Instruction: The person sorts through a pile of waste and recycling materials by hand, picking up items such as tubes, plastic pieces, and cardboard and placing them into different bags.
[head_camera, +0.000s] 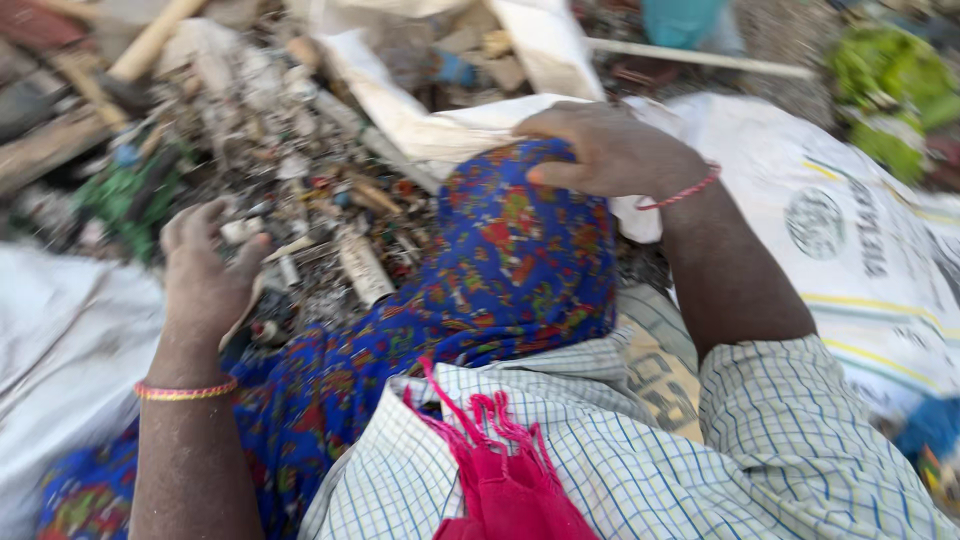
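The left hand (205, 275) is seen lowered onto a heap of mixed debris (300, 190), made up of small scraps, sticks and fragments spread over the ground. Its fingers (190, 225) are curled loosely around a small pale scrap (243, 231), held at the thumb side; the grip is partly blurred, so how firmly it is closed cannot be told.

The right hand (610, 150) is laid on the knee, which is covered by blue patterned cloth (510, 260). Its fingers are bent over the fabric and pressed flat against it; nothing appears to be grasped.

A white woven sack (860, 250) is seen just beside the right forearm, and a second white sheet (60, 350) lies at the left. A red fringed cloth (500, 470) hangs at the chest over a checked shirt (700, 450).

Handling judgement: the scrap looks light, small and stiff, possibly brittle. It is best pinched at its edges between thumb and forefinger. The surrounding pieces are loose and dusty, so slipping is judged likely.
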